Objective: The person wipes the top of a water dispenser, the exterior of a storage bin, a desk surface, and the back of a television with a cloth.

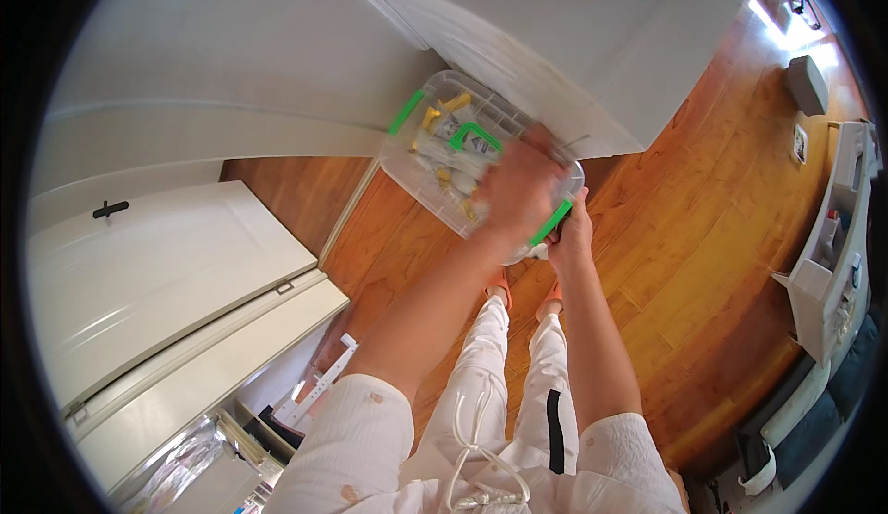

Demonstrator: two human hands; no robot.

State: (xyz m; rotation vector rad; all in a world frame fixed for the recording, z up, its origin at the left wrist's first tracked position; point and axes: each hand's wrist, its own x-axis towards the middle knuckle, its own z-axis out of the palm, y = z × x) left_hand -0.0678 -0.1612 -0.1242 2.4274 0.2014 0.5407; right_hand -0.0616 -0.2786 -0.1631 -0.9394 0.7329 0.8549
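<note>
A clear plastic storage box (430,198) with green latches and a green lid handle is in front of me, beside white furniture. Yellow and white items show through it; what they are is not plain. My left hand (527,184) is blurred over the box's near right part, fingers towards the rim, and I cannot tell whether it holds anything. At the near right corner, by a green latch (551,222), my right hand (574,233) grips the box, its fingers partly hidden beneath. Something small and white shows below that corner.
White cabinet-like surfaces (624,84) rise beyond the box. A white door (173,271) with a black handle is at left. Wooden floor (666,236) spreads right, with a grey stool-like block (807,85) and a white storage unit (818,278). My feet stand below the box.
</note>
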